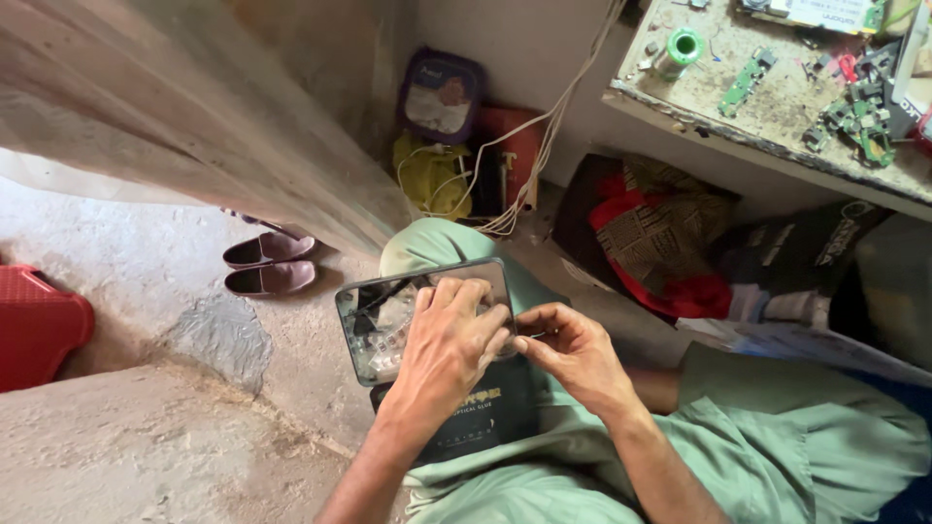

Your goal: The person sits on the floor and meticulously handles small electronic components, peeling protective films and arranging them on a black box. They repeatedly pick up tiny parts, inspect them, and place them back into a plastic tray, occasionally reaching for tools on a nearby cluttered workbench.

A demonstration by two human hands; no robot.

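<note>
A small clear plastic box [374,325] with a hinged lid lies open on my lap, on top of a dark flat pouch [485,417]. My left hand [449,344] covers the right part of the box, fingers curled over its edge. Touching it from the right, my right hand [573,349] has thumb and forefinger pinched together at the box rim; whatever sits between them is too small to make out. Pale small parts show through the box's bottom.
A workbench [777,146] at top right carries green circuit boards [746,80] and a solder reel [684,46]. Bags and cloth [660,238] fill the space under it. Brown shoes [270,264] and a red crate [34,325] stand on the concrete floor at left.
</note>
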